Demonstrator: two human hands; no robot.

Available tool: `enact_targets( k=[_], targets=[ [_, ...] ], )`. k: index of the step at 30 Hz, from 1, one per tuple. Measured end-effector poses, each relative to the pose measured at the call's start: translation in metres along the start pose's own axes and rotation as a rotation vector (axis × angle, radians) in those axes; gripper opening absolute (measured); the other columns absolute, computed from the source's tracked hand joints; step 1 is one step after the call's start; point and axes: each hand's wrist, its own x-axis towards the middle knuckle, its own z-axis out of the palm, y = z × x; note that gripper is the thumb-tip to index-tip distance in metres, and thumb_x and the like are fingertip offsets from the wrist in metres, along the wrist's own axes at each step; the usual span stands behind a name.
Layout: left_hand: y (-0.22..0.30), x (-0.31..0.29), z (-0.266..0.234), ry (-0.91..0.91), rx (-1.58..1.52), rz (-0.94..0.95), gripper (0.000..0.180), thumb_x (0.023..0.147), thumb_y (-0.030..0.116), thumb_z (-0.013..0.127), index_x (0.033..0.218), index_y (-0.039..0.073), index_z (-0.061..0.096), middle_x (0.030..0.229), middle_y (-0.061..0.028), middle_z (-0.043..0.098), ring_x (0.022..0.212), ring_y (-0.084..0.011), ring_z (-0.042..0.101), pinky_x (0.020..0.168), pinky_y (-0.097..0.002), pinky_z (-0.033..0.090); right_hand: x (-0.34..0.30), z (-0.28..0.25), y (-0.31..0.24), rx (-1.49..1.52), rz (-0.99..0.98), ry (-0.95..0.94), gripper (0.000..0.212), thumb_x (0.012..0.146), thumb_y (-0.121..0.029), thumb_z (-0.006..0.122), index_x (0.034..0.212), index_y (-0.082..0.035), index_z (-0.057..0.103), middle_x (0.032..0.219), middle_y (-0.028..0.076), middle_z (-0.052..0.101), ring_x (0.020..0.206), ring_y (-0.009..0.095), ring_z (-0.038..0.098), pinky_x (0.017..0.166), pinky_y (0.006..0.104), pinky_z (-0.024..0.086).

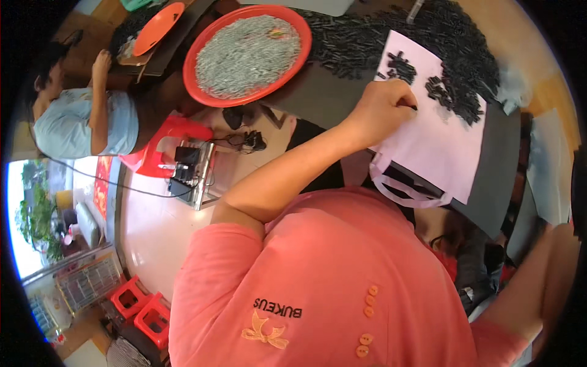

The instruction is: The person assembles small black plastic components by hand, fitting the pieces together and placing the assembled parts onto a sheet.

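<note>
My left hand [382, 110] is closed in a pinch above a pale pink bag [440, 140] laid flat over the table's edge. The dark tip of a small black piece [414, 108] shows at its fingertips; the rest is hidden. On the bag lie two groups of short black tube-like pieces: a small cluster [400, 67] just beyond my knuckles, and a longer strip [451, 101] to the right. The bag's handles [406, 189] hang toward my lap. My right arm [544, 281] runs out at the right rim, its hand outside the picture.
A large heap of black pieces [348, 43] covers the table's far side. At its left, a red basin [191, 76] holds many thin silvery pieces. A person in light blue [88, 122] sits at far left near an orange plate [158, 29]. Red stools [153, 318] stand lower left.
</note>
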Motion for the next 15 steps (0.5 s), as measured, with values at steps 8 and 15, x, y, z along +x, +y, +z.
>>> enact_targets(
  k=[8, 15],
  targets=[
    [0.005, -0.013, -0.001, 0.064, 0.234, 0.232, 0.012, 0.078, 0.003, 0.065, 0.089, 0.000, 0.064, 0.076, -0.0083, 0.058, 0.068, -0.0164, 0.058, 0.062, -0.0287, 0.046, -0.004, 0.019, 0.057, -0.172, 0.170, -0.065, 0.020, 0.080, -0.015, 0.069, 0.099, -0.008, 0.068, 0.092, 0.003, 0.064, 0.080, 0.013, 0.058, 0.072, 0.0253, 0.047],
    [0.022, -0.039, -0.009, 0.028, 0.100, 0.383, 0.011, 0.077, -0.003, 0.062, 0.088, 0.001, 0.058, 0.075, -0.0092, 0.053, 0.063, -0.0209, 0.054, 0.059, -0.0310, 0.044, -0.036, 0.081, 0.161, -0.538, -0.355, -0.369, 0.015, 0.069, -0.013, 0.071, 0.082, -0.009, 0.065, 0.074, 0.005, 0.057, 0.076, 0.028, 0.058, 0.068, 0.0393, 0.046]
  ],
)
